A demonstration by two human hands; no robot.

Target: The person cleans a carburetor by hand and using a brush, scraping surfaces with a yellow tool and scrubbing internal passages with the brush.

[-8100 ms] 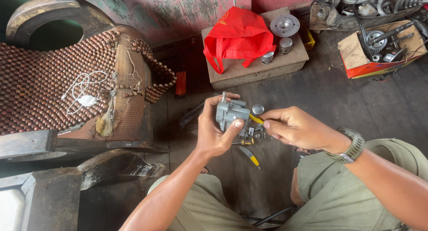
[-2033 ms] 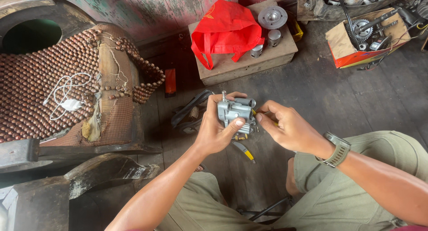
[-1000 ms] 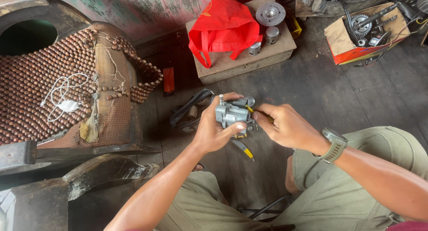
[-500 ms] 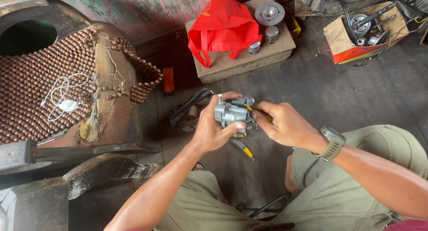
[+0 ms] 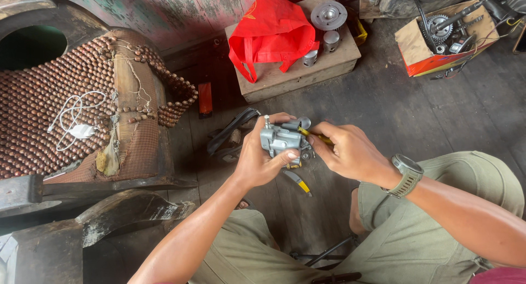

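Head view. Beaded seat cover point(image 5: 49, 97), far left of the metal part. Wooden box point(image 5: 307, 70) with red bag point(image 5: 271, 32), above it. Left hand point(image 5: 260, 158) clamped around metal part point(image 5: 280, 138), centre frame; right hand point(image 5: 348, 152) pinching yellow-handled tool point(image 5: 315, 136) against it. Pliers point(image 5: 298, 181) just below.

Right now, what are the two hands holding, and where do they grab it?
The left hand grips a grey metal engine part around its body. The right hand pinches a yellow-handled tool by its handle.
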